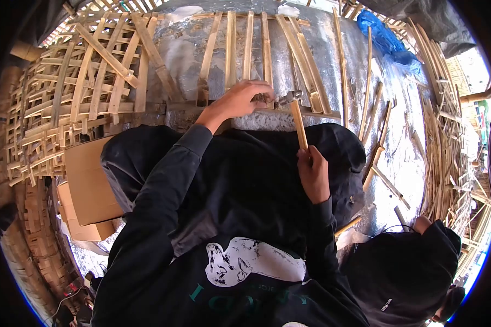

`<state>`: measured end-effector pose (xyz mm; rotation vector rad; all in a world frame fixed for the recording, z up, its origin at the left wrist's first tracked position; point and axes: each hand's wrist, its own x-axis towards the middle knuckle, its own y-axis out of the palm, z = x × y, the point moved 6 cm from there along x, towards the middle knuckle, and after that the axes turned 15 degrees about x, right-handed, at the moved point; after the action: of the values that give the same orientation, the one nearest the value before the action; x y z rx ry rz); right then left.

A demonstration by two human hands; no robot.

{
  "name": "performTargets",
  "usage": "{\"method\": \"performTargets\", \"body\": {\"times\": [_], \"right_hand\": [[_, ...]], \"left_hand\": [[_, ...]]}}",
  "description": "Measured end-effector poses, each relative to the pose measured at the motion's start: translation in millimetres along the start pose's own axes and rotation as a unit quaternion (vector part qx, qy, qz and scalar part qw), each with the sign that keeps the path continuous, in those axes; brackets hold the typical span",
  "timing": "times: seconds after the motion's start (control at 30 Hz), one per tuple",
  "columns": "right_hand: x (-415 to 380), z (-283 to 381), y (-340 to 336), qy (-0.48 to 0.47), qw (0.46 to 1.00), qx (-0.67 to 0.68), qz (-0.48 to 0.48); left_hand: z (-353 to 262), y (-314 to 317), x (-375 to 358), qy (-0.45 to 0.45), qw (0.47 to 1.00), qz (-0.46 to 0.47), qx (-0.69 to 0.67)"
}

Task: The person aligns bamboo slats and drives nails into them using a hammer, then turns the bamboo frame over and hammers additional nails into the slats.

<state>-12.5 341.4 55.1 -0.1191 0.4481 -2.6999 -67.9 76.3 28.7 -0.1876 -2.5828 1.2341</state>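
Note:
My right hand [315, 175] is wrapped round the wooden handle of a hammer [300, 124], low down near its end. The metal hammer head points away from me and hangs close to my left fingertips, over a long wooden batten [322, 113]. My left hand [243, 99] reaches over the same batten with its fingers curled together beside the near ends of the bamboo strips [247, 52]. Whatever these fingers pinch, if anything, is too small to make out. Several strips lie side by side, pointing away from me, some of them slanted.
Woven bamboo lattice [49, 92] spreads on the left, beside a cardboard box [90, 177]. Loose bamboo sticks [384, 128] and a pile of thin strips [447, 158] lie right. Blue plastic [384, 41] sits far right. Another person in black [403, 272] is close at lower right.

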Motion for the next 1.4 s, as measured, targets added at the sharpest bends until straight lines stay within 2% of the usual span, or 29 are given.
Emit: {"method": "performTargets", "body": {"times": [0.13, 0.23, 0.33, 0.5, 0.63, 0.7, 0.77, 0.9, 0.97, 1.4], "right_hand": [[-1, -1, 0, 0.012, 1.0, 0.012, 0.004], [-1, 0, 0, 0.006, 1.0, 0.009, 0.008], [-1, 3, 1, 0.017, 1.0, 0.012, 0.013], [-2, 4, 2, 0.021, 1.0, 0.019, 0.009], [0, 9, 2, 0.013, 1.0, 0.009, 0.015], [1, 10, 4, 0.012, 1.0, 0.008, 0.021], [3, 15, 5, -0.022, 1.0, 0.005, 0.013], [5, 13, 4, 0.003, 1.0, 0.0, 0.019], [7, 18, 5, -0.023, 1.0, 0.003, 0.011], [10, 21, 4, -0.035, 0.999, -0.017, 0.013]], "left_hand": [[4, 7, 3, 0.005, 1.0, 0.011, -0.021], [2, 7, 3, 0.035, 0.999, -0.02, -0.024], [6, 9, 3, 0.012, 0.999, -0.019, -0.041], [9, 10, 3, 0.013, 0.996, -0.071, -0.054], [8, 8, 3, 0.0, 0.995, -0.065, -0.069], [11, 8, 4, -0.04, 0.992, -0.061, -0.107], [6, 6, 2, -0.024, 0.995, -0.072, -0.067], [2, 5, 1, -0.016, 0.996, -0.086, -0.001], [-1, 3, 0, -0.013, 0.997, -0.081, -0.003], [10, 9, -1, -0.046, 0.995, -0.075, -0.044]]}}
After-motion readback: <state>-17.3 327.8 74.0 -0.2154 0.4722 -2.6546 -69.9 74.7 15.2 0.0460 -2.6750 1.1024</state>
